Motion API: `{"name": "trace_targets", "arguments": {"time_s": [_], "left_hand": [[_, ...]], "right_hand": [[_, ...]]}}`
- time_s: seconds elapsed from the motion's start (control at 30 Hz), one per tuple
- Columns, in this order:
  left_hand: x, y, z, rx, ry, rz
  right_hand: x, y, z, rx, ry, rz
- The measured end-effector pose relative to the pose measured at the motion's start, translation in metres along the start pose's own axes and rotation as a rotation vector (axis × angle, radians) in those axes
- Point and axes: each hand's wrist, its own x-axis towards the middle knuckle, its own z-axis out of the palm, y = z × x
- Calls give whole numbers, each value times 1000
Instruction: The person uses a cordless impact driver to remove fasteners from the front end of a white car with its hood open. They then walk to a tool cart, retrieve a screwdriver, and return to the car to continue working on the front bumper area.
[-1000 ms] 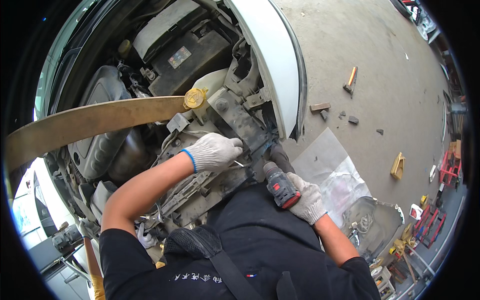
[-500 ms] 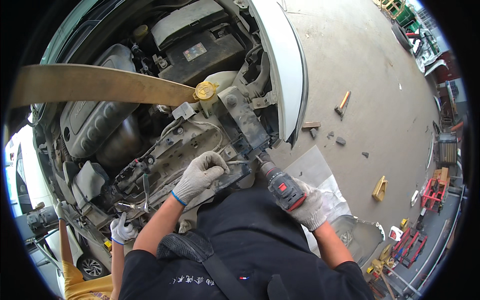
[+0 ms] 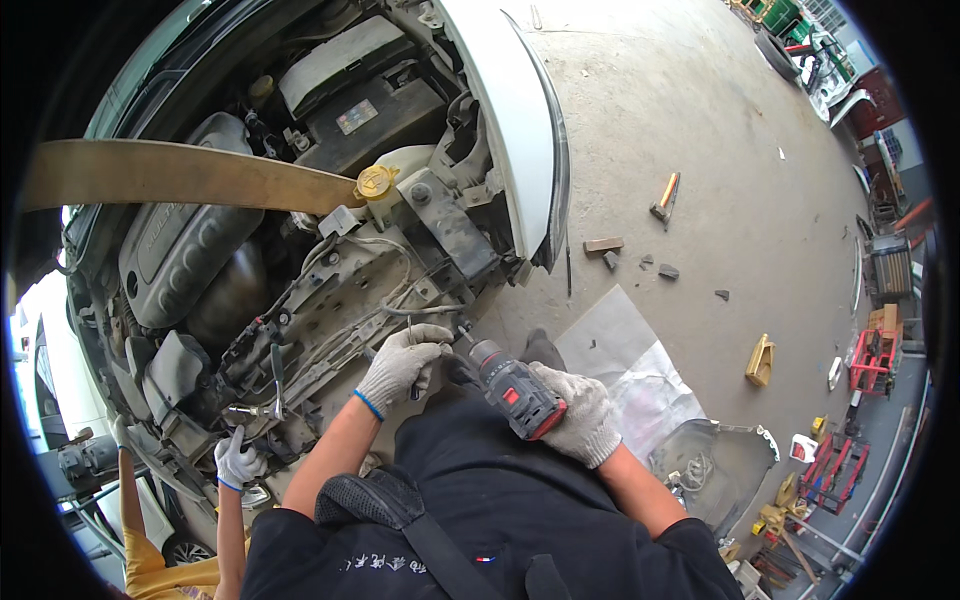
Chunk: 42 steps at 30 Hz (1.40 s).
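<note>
My right hand [image 3: 578, 415], in a ribbed, off-white knit glove, is wrapped around a cordless drill [image 3: 515, 395], its fingers closed behind the blocky housing. The drill is in front of my dark shirt [image 3: 490, 480], nose slanting up and to the left; its body is hard grey-black plastic with a small red square on top and a red edge at the rear, tapering to a rounded chuck and a slim metal bit.

The tip of that bit sits just beside my left hand [image 3: 400, 368], in a matching knit glove with a blue cuff band. Those fingers are curled in, and a thin upright piece shows at them; I cannot tell whether I pinch it.

Beyond my hands, the car's front frame [image 3: 372, 268] is matte and dusty, with a flat, pale panel. Over it stands a round yellow cap [image 3: 376, 182], ridged at the rim, near the end of a long, smooth tan strip [image 3: 190, 178]. The boxy black battery [image 3: 375, 128] is filmed with dust, and the glossy white fender [image 3: 497, 110] curves past it. To my left, a co-worker's white-gloved hand [image 3: 240, 462] is near a slim metal ratchet [image 3: 278, 375]. On the rough concrete to my right lies a crinkled translucent sheet [image 3: 625, 365].
</note>
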Motion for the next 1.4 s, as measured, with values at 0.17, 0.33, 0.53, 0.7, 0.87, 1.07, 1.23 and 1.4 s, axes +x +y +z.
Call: {"name": "trace_targets", "arguments": {"time_s": [0.17, 0.33, 0.53, 0.7, 0.87, 1.07, 1.23, 1.4], "left_hand": [[35, 12, 9, 419, 407, 624], [93, 40, 12, 1302, 965, 408], [109, 22, 25, 1333, 1059, 391], [99, 25, 22, 1241, 1151, 650], [87, 43, -9, 1294, 1203, 501], [95, 19, 19, 1368, 1123, 389], [100, 22, 21, 1504, 1116, 280], [104, 32, 5, 1677, 951, 190]], "right_hand": [[-8, 31, -31, -10, -53, 38], [-24, 76, -64, 1, 8, 24], [-35, 118, -95, 34, 53, 104], [-35, 141, -110, 28, -3, 97], [-31, 161, -115, 34, -34, 25], [-30, 172, -118, 53, -40, 36], [-33, 177, -126, 100, -18, 33], [-52, 217, -101, 185, 41, 151]]}}
